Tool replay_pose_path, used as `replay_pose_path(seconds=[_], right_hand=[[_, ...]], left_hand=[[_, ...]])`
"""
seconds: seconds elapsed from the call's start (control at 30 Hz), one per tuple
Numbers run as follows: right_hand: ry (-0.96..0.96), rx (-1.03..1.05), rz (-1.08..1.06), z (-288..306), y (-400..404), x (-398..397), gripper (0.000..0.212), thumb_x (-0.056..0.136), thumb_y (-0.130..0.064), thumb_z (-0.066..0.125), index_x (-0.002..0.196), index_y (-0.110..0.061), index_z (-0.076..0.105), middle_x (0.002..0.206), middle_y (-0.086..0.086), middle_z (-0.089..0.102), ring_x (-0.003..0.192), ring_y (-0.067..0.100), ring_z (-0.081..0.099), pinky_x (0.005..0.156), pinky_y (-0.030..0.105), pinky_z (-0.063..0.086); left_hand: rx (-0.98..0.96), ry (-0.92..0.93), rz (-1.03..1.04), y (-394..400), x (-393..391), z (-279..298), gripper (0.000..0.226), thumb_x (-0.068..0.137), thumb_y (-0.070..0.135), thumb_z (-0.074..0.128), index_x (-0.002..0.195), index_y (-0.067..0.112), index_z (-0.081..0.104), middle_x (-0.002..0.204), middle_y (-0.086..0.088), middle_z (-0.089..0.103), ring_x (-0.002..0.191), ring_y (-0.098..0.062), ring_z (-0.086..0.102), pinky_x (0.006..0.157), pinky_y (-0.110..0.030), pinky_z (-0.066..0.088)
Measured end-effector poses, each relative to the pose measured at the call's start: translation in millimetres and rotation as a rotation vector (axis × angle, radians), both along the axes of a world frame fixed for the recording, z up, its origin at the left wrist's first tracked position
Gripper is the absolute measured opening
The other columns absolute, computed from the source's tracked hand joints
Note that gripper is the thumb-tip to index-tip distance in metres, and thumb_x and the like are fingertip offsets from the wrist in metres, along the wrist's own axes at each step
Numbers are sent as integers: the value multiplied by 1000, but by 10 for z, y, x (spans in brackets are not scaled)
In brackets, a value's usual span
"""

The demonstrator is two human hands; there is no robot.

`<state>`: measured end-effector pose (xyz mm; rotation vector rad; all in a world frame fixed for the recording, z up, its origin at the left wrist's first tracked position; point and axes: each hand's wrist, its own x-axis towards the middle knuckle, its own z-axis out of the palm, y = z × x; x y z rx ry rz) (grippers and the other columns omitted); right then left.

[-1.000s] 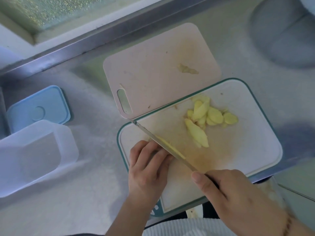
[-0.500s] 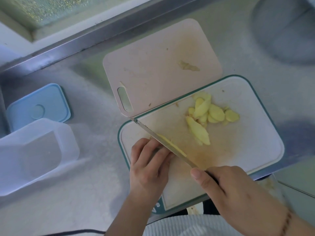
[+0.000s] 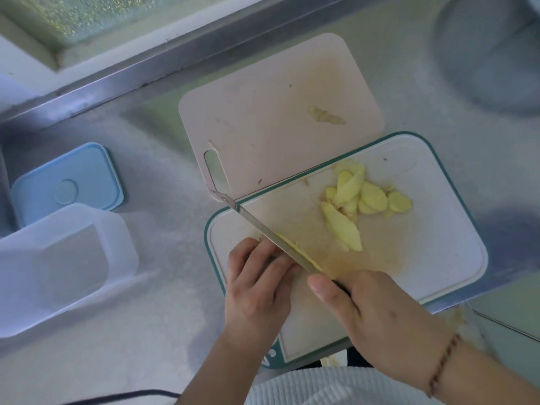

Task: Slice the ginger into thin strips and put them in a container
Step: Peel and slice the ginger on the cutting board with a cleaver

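On the white, teal-rimmed cutting board [image 3: 438, 258] lies a pile of yellow ginger slices [image 3: 362, 200]. My right hand [image 3: 377, 320] grips the handle of a knife [image 3: 263, 229] whose blade runs diagonally up and left. A thin yellow ginger slice [image 3: 295, 249] clings to the blade's right side. My left hand [image 3: 257, 287] holds the ginger piece against the board just left of the blade, with curled fingers that hide most of it. A clear plastic container [image 3: 61, 264] stands at the left, nothing inside it.
A pink cutting board [image 3: 263, 121] lies behind the white one and carries a ginger scrap [image 3: 325, 115]. A blue lid [image 3: 67, 182] sits behind the clear container. A metal ledge and window run along the back. A grey round object [image 3: 491, 51] sits at the back right.
Hands, knife and ginger keep almost the same arrangement. The view shifts slightly between the frames.
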<state>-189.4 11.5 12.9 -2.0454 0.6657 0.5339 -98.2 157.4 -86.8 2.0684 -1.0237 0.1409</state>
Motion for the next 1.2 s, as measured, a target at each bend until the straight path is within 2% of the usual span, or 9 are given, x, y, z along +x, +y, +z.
replay_pose_path(seconds=[0.07,0.17,0.37,0.5,0.73,0.9,1.07,1.2], right_hand=[[13,3,-13,-8,-20,-104,70,83,-76,14,54,-14,27,49,2,31,47,13,30,49,24,29],[46,6,-51,6,-65,-248,73,75,-85,12,57,-17,31,47,2,29,47,13,29,49,24,28],[20,2,-19,-155,-4,68,68,82,-76,16,53,-16,28,46,-1,26,44,12,26,48,25,32],[59,18,-66,-129,-46,-194,78,77,-84,15,58,-9,26,47,3,23,48,13,23,48,25,27],[85,85,-78,-158,-100,-126,71,79,-83,14,54,-17,23,49,0,22,48,10,23,48,20,31],[63,55,-50,-168,-98,73,66,80,-73,20,53,-14,30,48,1,29,45,11,28,48,25,32],[64,-2,-153,-104,-403,30,63,81,-72,24,50,-17,31,38,-8,27,38,7,29,44,19,28],[2,23,-90,-3,-285,-18,62,82,-72,25,50,-18,29,41,-5,27,41,8,29,47,21,30]], left_hand=[[-2,7,17,-11,1,17,20,86,-5,71,94,12,71,102,-6,73,93,-36,60,93,-32,45],[24,18,33,-17,-11,32,11,88,-3,70,86,5,77,100,-7,73,91,-36,59,94,-28,44],[44,7,39,-14,-3,39,7,83,-4,74,81,2,77,99,-7,73,90,-35,60,95,-26,43],[35,19,58,-19,-9,46,9,85,-3,72,81,3,78,98,-6,72,94,-31,56,95,-26,43],[45,-3,61,-18,-10,31,9,86,-1,72,79,3,76,93,-6,71,93,-30,55,95,-25,42],[47,-1,40,10,-8,7,5,83,-1,75,83,3,76,97,-7,71,98,-28,53,97,-26,41],[19,9,26,9,-23,4,20,87,2,73,97,18,66,99,-6,70,101,-27,51,98,-27,41],[11,9,26,21,-19,-1,20,85,0,75,96,15,68,104,-3,68,102,-28,52,99,-27,42]])
